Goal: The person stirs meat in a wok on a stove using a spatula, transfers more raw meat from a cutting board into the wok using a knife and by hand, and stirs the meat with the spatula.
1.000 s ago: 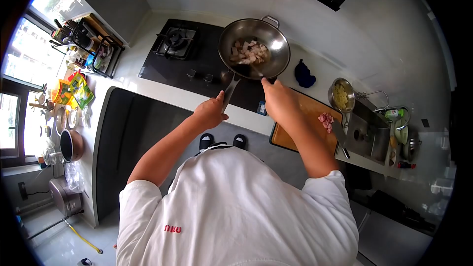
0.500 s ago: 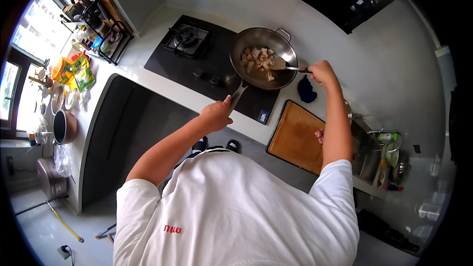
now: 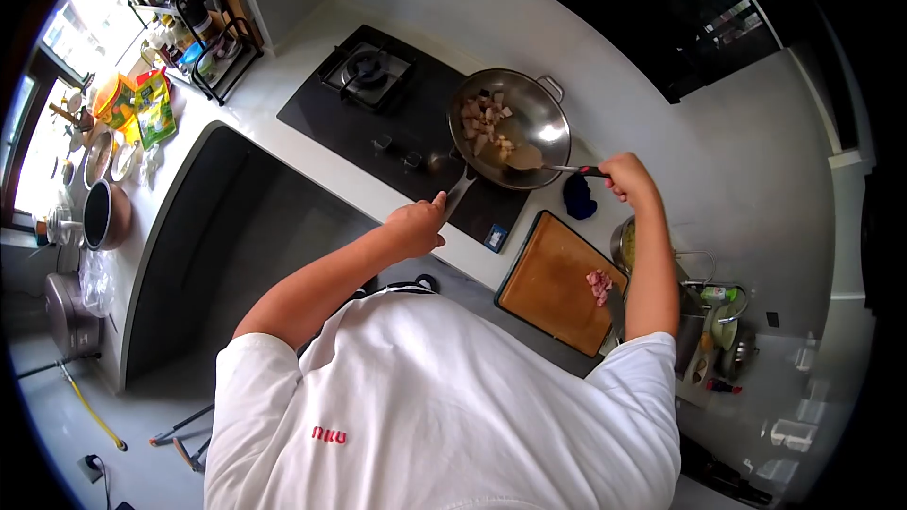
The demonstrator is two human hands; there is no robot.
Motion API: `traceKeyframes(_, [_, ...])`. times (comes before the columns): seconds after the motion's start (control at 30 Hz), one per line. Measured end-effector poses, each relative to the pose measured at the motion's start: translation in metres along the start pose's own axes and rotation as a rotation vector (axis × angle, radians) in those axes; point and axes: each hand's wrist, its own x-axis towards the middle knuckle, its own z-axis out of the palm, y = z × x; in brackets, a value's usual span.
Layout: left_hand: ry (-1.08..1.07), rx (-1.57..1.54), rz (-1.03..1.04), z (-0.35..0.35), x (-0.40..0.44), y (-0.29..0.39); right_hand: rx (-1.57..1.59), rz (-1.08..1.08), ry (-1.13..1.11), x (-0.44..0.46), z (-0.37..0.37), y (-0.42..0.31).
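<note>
Two handles (image 3: 460,192) clasped: wok (image 3: 537,121) beyond left hand (image 3: 417,226), spatula (image 3: 560,168) (blade (image 3: 524,159) inside) in right hand (image 3: 630,179).

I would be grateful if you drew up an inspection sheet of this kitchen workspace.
Surface: white counter with a black cooktop set in; the burner at its left bears no pan.
Job's things: wok over the cooktop's right side, holding browned chunks that look like meat; spatula blade inside it.
Clutter: cutting board with pink pieces; dark blue cloth near the wok; packets and a dark pot on the left.
Hands: left hand grips the wok handle; right hand holds the spatula.
Cables: dark cord at lower left, away from the cooktop.
Surroundings: window at far left; no other person seen.
</note>
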Motion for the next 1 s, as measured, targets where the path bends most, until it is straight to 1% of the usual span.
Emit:
traceKeyframes(0.07, [0.0,-0.004,0.002,0.002,0.0,-0.003,0.187,0.026,-0.045,0.011,0.027,0.008])
traceKeyframes(0.13, [-0.015,0.004,-0.001,0.002,0.002,-0.003,0.403,-0.006,-0.031,0.016,0.059,0.011])
traceKeyframes(0.2, [-0.019,0.005,-0.004,0.001,0.002,-0.002,0.51,-0.043,-0.067,0.025,0.082,0.013])
traceKeyframes(0.27, [-0.021,0.008,-0.003,0.001,0.002,-0.002,0.424,-0.159,-0.053,0.024,0.091,0.012])
traceKeyframes(0.37, [-0.021,0.01,-0.001,0.002,0.002,-0.003,-0.049,-0.433,0.127,0.01,0.068,-0.001])
traceKeyframes(0.4, [-0.019,0.007,-0.002,0.003,0.002,-0.004,-0.094,-0.458,0.146,0.023,0.053,0.007])
traceKeyframes(0.47, [-0.014,-0.001,-0.006,0.002,0.003,-0.004,-0.262,-0.368,0.173,0.017,0.025,-0.009])
traceKeyframes(0.57, [-0.018,-0.007,-0.011,0.002,0.001,-0.003,-0.462,-0.257,0.24,0.035,0.017,-0.03])
traceKeyframes(0.67, [-0.025,-0.008,-0.009,0.0,0.0,-0.002,-0.303,-0.34,0.213,0.065,0.033,-0.044])
traceKeyframes(0.77, [-0.024,0.001,-0.005,0.0,0.0,-0.002,-0.349,-0.644,0.175,0.067,0.054,-0.048])
traceKeyframes(0.87, [-0.012,-0.014,0.003,0.003,0.001,-0.004,-0.779,-0.952,0.25,0.022,0.059,-0.05])
traceKeyframes(0.9, [-0.018,-0.012,0.007,0.002,0.001,-0.004,-0.819,-0.891,0.205,-0.011,0.06,-0.059])
traceKeyframes(1.0, [-0.016,-0.012,0.024,-0.001,0.002,-0.004,-0.958,-0.757,0.229,-0.079,0.059,-0.069])
